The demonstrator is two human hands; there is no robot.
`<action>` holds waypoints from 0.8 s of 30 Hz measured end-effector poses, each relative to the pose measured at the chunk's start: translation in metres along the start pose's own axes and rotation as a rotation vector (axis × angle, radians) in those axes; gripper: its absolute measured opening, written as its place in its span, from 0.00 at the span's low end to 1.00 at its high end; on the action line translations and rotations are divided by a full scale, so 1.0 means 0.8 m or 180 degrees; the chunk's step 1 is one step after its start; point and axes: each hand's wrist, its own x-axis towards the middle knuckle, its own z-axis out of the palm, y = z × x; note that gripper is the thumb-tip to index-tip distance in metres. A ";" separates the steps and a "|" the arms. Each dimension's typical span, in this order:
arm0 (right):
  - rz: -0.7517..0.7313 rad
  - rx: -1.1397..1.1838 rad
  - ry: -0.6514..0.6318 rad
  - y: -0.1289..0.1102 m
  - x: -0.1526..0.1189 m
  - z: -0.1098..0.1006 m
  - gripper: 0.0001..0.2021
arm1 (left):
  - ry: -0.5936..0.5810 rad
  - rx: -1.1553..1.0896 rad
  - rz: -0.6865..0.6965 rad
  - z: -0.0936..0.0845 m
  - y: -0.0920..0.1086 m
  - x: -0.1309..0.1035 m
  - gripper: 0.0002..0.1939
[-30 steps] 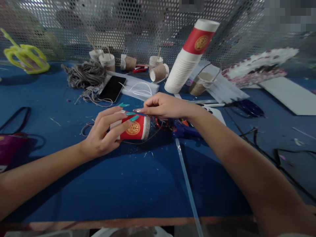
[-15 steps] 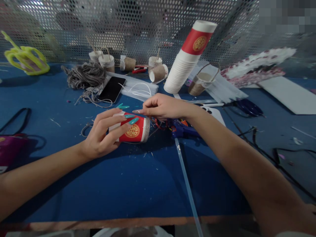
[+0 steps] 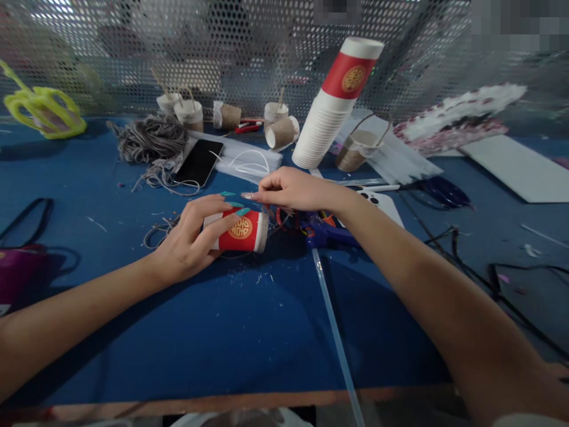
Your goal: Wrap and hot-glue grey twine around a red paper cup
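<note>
My left hand (image 3: 191,240) is closed around a red and white paper cup (image 3: 240,230) with a gold emblem, lying on its side with one end toward the right. A band of pale cord or trim runs around that right end. My right hand (image 3: 288,190) is pinched just above the cup's right end; whatever its fingertips hold is too small to make out. Beneath the right wrist lies a blue glue gun (image 3: 326,234) with a long clear glue stick (image 3: 335,332) reaching past the table's front edge. Thin grey string (image 3: 155,232) lies behind my left hand.
A tall stack of paper cups (image 3: 329,112) leans at the back. Around it stand several small cord-wrapped cups (image 3: 282,133). Grey cord (image 3: 151,139), a black phone (image 3: 198,163) and a yellow basket-like item (image 3: 47,111) are at left. A white board (image 3: 520,166) lies at right.
The cup has turned slightly in my left hand, and the left fingers have shifted a little. My right hand stays pinched near the cup's end. The whole view has shifted slightly.
</note>
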 end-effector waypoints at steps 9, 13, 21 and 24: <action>0.0484 -0.0613 -0.0108 -0.008 -0.006 -0.009 0.17 | -0.0564 0.0020 -0.0622 0.001 0.005 0.000 0.31; 0.0548 -0.0775 -0.0125 -0.010 -0.009 -0.011 0.16 | -0.0709 0.0132 -0.0784 0.001 0.007 0.001 0.32; 0.0275 -0.0642 0.0128 -0.011 -0.009 -0.010 0.13 | -0.0866 0.0099 -0.0573 0.003 0.005 0.001 0.33; 0.0240 -0.0596 0.0106 -0.013 -0.010 -0.009 0.12 | -0.0894 0.0152 -0.0533 0.002 0.004 0.000 0.34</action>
